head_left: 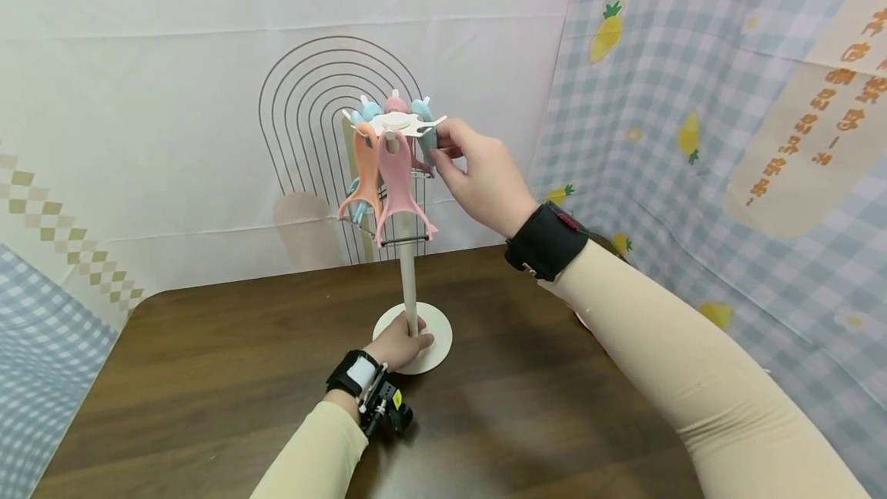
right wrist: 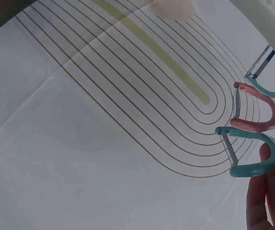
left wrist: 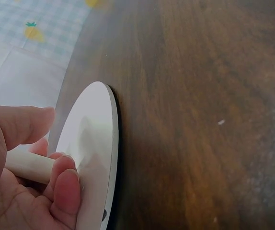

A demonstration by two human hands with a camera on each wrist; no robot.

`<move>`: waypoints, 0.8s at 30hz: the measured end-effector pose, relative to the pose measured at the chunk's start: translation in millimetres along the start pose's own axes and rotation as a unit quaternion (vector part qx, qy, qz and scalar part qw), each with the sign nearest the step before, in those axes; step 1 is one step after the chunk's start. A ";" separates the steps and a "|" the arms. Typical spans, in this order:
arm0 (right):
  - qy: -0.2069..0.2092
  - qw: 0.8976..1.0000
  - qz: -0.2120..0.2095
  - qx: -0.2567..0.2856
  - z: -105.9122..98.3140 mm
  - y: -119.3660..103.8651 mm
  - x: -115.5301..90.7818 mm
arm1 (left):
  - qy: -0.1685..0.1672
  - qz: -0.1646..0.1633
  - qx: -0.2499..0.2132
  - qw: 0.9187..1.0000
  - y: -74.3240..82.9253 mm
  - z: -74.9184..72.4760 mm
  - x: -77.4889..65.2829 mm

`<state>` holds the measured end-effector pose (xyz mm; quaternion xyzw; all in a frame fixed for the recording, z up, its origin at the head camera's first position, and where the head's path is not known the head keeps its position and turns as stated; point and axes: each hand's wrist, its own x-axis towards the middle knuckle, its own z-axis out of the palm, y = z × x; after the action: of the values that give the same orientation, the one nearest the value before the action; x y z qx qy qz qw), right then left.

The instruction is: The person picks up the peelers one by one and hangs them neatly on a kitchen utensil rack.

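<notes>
A white stand has a round base [head_left: 440, 333], an upright pole [head_left: 407, 276] and a branched top rack [head_left: 397, 122]. Several Y-shaped peelers hang from the rack, among them a pink peeler [head_left: 396, 175] and an orange peeler [head_left: 365, 164] at the front. With thumb and fingers, my right hand [head_left: 485, 175] pinches a teal peeler [right wrist: 257, 170] on the rack's right side; its metal blade shows in the right wrist view. Down low, my left hand [head_left: 397, 343] holds the pole just above the base, its fingers curled around it in the left wrist view.
The stand rests on a dark brown wooden table [head_left: 229, 376]. Behind it hangs a white cloth [head_left: 173, 137] with printed arcs, and on the right a blue checked cloth [head_left: 665, 60]. A small pinkish edge shows beside the right forearm, mostly hidden.
</notes>
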<state>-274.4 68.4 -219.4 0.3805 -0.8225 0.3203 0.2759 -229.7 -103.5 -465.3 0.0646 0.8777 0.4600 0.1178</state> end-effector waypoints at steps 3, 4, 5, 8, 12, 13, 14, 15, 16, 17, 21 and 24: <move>-0.001 1.000 -0.004 0.006 0.3 0.4 -1.0 | 0.001 -0.002 -0.001 1.000 -0.5 0.2 0.2; 0.001 1.000 -0.006 0.009 0.4 0.6 -1.4 | 0.001 0.000 -0.001 1.000 -0.6 0.3 0.3; 0.002 1.000 -0.009 0.012 0.5 0.7 -1.8 | 0.003 0.001 -0.001 1.000 -0.5 0.3 0.3; 0.002 1.000 -0.016 0.017 0.8 1.4 -3.8 | 0.006 0.004 -0.001 1.000 -0.4 0.6 -0.1; -0.004 1.000 -0.020 0.023 1.1 1.9 -7.2 | 0.004 0.002 0.002 1.000 -0.2 0.2 -0.8; -0.006 0.999 -0.020 0.025 1.1 2.0 -7.9 | 0.004 0.001 0.002 1.000 0.1 0.0 -1.0; -0.008 0.999 -0.021 0.027 1.1 1.9 -8.4 | 0.004 0.002 0.003 1.000 0.4 -0.2 -1.2; -0.009 0.999 -0.022 0.029 1.2 2.1 -8.9 | 0.003 0.002 0.002 1.000 0.5 -0.3 -1.3; -0.010 0.999 -0.022 0.032 1.2 2.3 -9.4 | 0.003 0.002 0.001 1.000 0.9 -0.4 -1.5; -0.011 0.999 -0.022 0.032 1.1 2.5 -10.0 | 0.004 0.002 0.001 1.000 1.0 -0.5 -1.5; -0.012 0.999 -0.019 0.027 0.8 6.0 -12.7 | 0.003 0.002 -0.001 1.000 1.0 -0.2 -1.2; -0.011 1.000 -0.012 0.024 -0.8 10.4 -16.6 | 0.003 0.004 -0.001 1.000 0.4 0.1 -0.4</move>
<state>-273.4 81.7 -233.8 0.4003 -0.8132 0.3319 0.2613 -229.3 -103.4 -465.0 0.0670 0.8771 0.4619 0.1134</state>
